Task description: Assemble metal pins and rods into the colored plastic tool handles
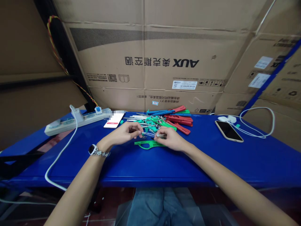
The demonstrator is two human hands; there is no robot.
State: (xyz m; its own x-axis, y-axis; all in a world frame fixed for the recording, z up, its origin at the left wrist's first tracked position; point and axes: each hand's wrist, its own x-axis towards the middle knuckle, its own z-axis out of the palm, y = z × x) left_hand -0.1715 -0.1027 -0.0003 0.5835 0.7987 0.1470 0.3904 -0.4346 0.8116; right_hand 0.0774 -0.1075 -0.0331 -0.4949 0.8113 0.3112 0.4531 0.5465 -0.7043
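Note:
My left hand (129, 131) is closed in a pinch, a small green tip at its fingertips. My right hand (172, 138) is closed around a partly hidden, clear and metallic-looking piece (162, 136). A thin, pale rod-like part (148, 134) spans the gap between both hands. Just below lies a green plastic casing half (150, 144) with a trigger-like loop, shaped like a long lighter's shell; its right end is under my right hand. Behind my fingers is a pile of metal rods (138, 117) and small teal pieces (154, 128).
Red casings (180, 120) and blue casings (162, 112) lie behind the pile on the blue table (131, 166). A lit phone (115, 120) and a power strip (68, 123) are at left. A dark phone (229, 131) and white cable (256, 135) lie right. Cardboard (152, 40) walls the back.

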